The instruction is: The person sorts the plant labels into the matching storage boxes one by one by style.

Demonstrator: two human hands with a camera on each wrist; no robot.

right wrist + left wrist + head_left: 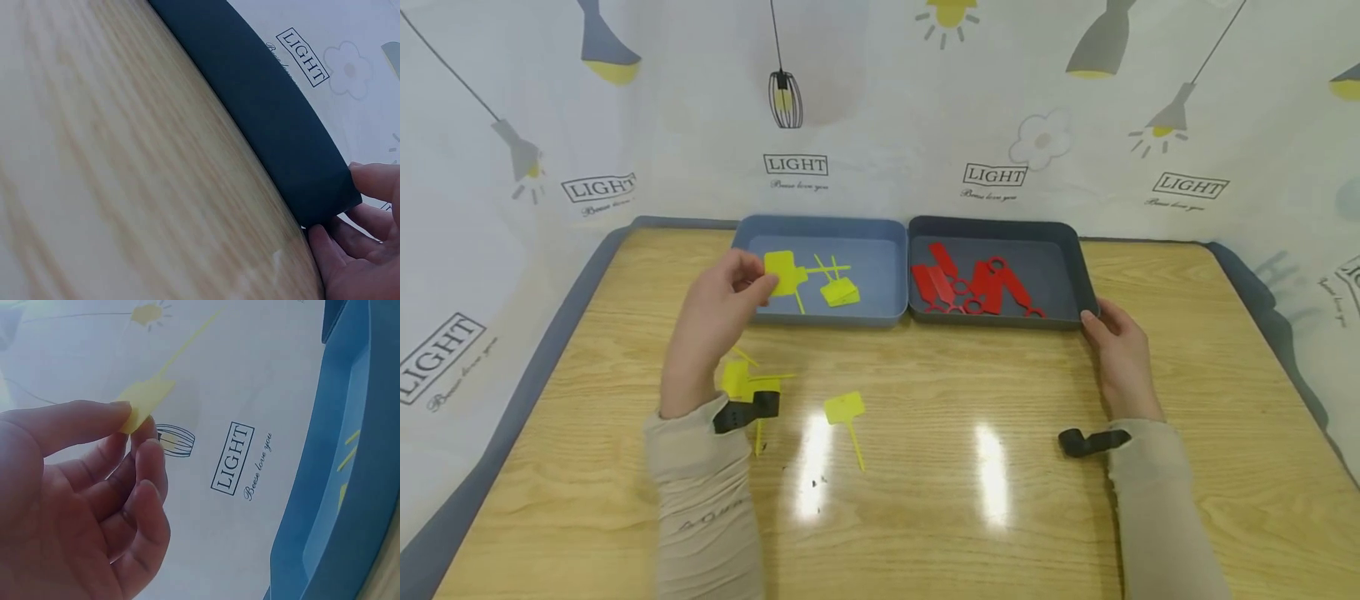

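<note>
My left hand (715, 312) pinches a yellow T-shaped plant label (781, 272) by its flat plate, between thumb and forefinger, above the blue tray (880, 312). In the left wrist view the label (147, 403) has its thin stem pointing up and away from the fingers. Inside the blue tray lie several more yellow labels (838, 292), partly overlapping. At the front right corner of the dark grey tray (1052, 279), my right hand (1126, 362) grips the wall; the right wrist view shows its fingers around that corner. Several red tags (992, 287) with ring ends lie inside.
The two trays stand side by side at the table's back edge. A single yellow label (846, 408) lies on the wooden table (925, 500). More yellow labels (737, 379) lie partly hidden by the left wrist. A printed cloth (880, 108) hangs behind.
</note>
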